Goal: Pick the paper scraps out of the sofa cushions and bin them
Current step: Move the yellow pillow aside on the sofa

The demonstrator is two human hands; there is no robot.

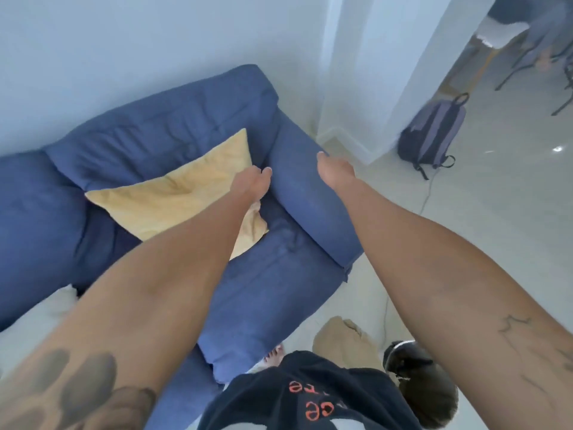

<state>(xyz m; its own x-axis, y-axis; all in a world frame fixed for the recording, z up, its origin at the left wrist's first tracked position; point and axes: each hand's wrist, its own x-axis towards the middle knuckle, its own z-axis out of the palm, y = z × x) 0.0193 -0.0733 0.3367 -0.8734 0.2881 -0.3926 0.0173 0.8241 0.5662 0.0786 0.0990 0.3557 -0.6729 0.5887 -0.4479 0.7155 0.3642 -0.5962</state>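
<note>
A blue sofa (279, 287) stands against the white wall, with a yellow cushion (173, 197) lying on its seat. No paper scrap shows clearly; a pale crumpled bit (256, 208) under my left wrist may be one or part of the cushion. My left hand (254, 181) reaches to the cushion's right corner, by the gap beside the armrest (307, 206), fingers together and pointing away; its grip is hidden. My right hand (335, 170) hovers over the armrest top, fingers stretched forward, nothing visible in it.
A brown paper bag (341, 339) stands on the pale floor by my feet, beside a dark object (403, 364). A grey backpack (431, 135) leans on the white pillar, with a cable (428, 197) trailing over the floor. Something white (37, 324) lies at the sofa's left front.
</note>
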